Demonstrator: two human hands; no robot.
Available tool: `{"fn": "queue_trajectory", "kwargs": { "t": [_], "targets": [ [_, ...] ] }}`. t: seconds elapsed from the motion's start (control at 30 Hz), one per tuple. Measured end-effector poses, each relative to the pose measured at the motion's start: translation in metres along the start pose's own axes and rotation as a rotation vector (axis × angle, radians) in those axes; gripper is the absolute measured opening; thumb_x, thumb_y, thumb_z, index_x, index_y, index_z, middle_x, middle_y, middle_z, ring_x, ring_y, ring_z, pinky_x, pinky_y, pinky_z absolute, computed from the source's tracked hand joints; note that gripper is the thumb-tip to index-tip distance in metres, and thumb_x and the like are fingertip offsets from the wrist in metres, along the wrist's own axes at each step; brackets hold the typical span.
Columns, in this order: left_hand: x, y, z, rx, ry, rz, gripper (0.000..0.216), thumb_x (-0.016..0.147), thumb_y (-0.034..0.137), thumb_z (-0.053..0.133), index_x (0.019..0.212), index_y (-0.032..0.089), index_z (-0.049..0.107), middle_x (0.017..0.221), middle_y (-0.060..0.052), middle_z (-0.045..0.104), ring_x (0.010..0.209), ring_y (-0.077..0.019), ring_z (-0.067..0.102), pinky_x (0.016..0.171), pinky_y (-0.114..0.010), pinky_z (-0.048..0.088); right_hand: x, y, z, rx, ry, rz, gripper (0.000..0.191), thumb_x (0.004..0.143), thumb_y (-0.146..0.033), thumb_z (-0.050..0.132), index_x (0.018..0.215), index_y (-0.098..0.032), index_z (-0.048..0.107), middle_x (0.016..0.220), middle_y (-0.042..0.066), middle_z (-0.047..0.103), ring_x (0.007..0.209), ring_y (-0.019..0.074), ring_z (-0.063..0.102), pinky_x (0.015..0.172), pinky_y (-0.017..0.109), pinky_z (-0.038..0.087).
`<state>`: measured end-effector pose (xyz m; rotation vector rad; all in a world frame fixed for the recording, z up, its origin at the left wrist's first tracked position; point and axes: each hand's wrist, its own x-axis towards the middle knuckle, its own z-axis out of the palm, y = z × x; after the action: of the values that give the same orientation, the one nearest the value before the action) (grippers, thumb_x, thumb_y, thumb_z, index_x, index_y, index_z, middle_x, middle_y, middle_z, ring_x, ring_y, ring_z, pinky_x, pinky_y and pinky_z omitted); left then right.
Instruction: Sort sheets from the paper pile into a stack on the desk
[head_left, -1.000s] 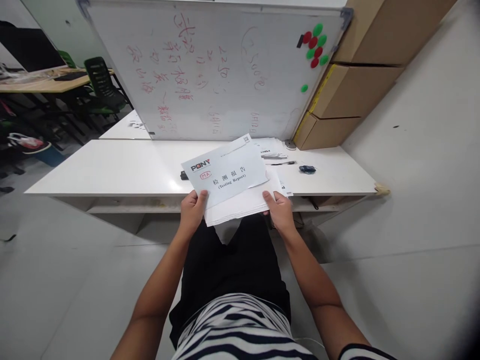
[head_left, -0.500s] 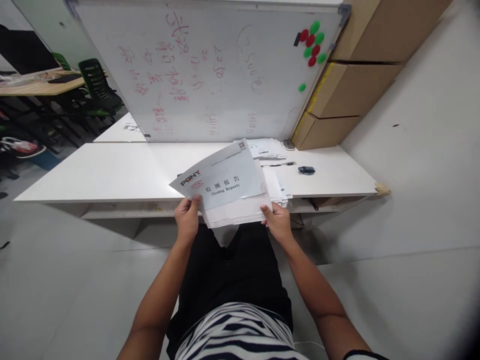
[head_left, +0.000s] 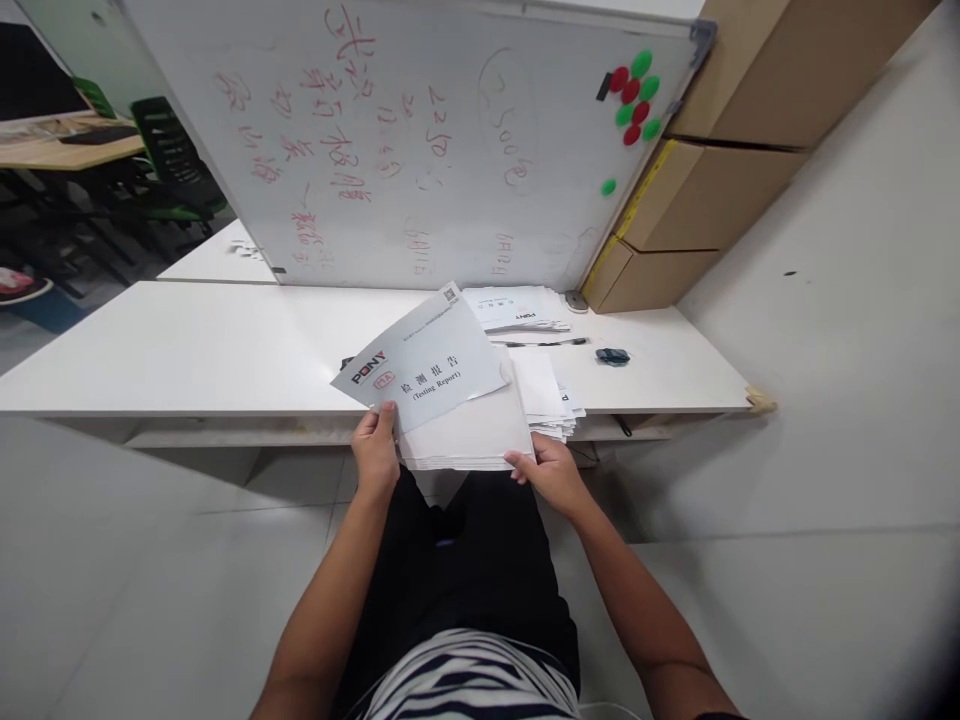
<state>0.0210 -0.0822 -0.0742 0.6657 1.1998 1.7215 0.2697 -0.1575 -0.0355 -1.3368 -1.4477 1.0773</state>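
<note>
My left hand (head_left: pixel 375 455) pinches the lower left corner of a grey-blue cover sheet (head_left: pixel 424 368) printed "PONY" and "Testing Report", lifted and turned a little to the left. Beneath it lies a stack of white paper (head_left: pixel 469 435), which my right hand (head_left: pixel 551 475) grips at its lower right corner. The stack overhangs the front edge of the white table (head_left: pixel 187 350). A second pile of sheets (head_left: pixel 559 400) rests on the table just right of the stack.
A whiteboard (head_left: pixel 420 150) with red writing and red and green magnets leans at the table's back. More printed papers (head_left: pixel 514 307), a pen (head_left: pixel 544 343) and a small dark object (head_left: pixel 613 356) lie behind. Cardboard boxes (head_left: pixel 705 190) stand at the right. Chairs and desks sit far left.
The cover sheet has swung to the left and lower with my left hand. The white stack and my right hand have come down toward the table's front edge.
</note>
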Motion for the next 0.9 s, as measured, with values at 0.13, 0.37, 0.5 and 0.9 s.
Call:
{"fn": "queue_trajectory", "kwargs": {
  "t": [0.13, 0.37, 0.5, 0.9],
  "targets": [
    [-0.002, 0.003, -0.006, -0.012, 0.036, 0.055, 0.035, 0.073, 0.045, 0.073, 0.092, 0.017, 0.069, 0.092, -0.004, 0.071, 0.082, -0.0132, 0.064, 0.08, -0.027, 0.051, -0.003, -0.007, 0.001, -0.006, -0.132, -0.044, 0.024, 0.085, -0.044, 0.06, 0.084, -0.02, 0.067, 0.075, 0.002, 0.07, 0.071, 0.0172, 0.065, 0.07, 0.031, 0.051],
    [0.03, 0.009, 0.001, -0.004, 0.07, 0.177, 0.032, 0.074, 0.046, 0.07, 0.083, 0.016, 0.066, 0.087, -0.002, 0.07, 0.08, -0.0127, 0.062, 0.082, -0.027, 0.049, -0.001, -0.002, -0.014, -0.08, 0.236, -0.045, 0.039, 0.089, -0.053, 0.05, 0.067, -0.021, 0.056, 0.056, -0.001, 0.062, 0.052, 0.0135, 0.057, 0.056, 0.027, 0.048],
    [0.068, 0.003, 0.02, 0.191, -0.098, 0.223, 0.03, 0.075, 0.045, 0.068, 0.084, 0.016, 0.067, 0.081, -0.001, 0.067, 0.076, -0.0129, 0.059, 0.075, -0.025, 0.046, 0.069, -0.008, -0.068, -0.184, 0.661, -0.118, 0.037, 0.088, -0.054, 0.05, 0.073, -0.02, 0.055, 0.062, 0.001, 0.066, 0.058, 0.0138, 0.062, 0.061, 0.027, 0.05],
    [0.082, -0.025, 0.041, 0.864, -0.309, 0.354, 0.024, 0.086, 0.044, 0.052, 0.082, 0.023, 0.064, 0.07, -0.001, 0.062, 0.065, -0.0172, 0.052, 0.062, -0.027, 0.035, 0.302, 0.021, -0.095, -0.29, 0.468, 0.261, 0.025, 0.086, -0.031, 0.054, 0.069, -0.012, 0.057, 0.067, 0.01, 0.063, 0.067, 0.0171, 0.061, 0.07, 0.036, 0.047]
  ]
}}
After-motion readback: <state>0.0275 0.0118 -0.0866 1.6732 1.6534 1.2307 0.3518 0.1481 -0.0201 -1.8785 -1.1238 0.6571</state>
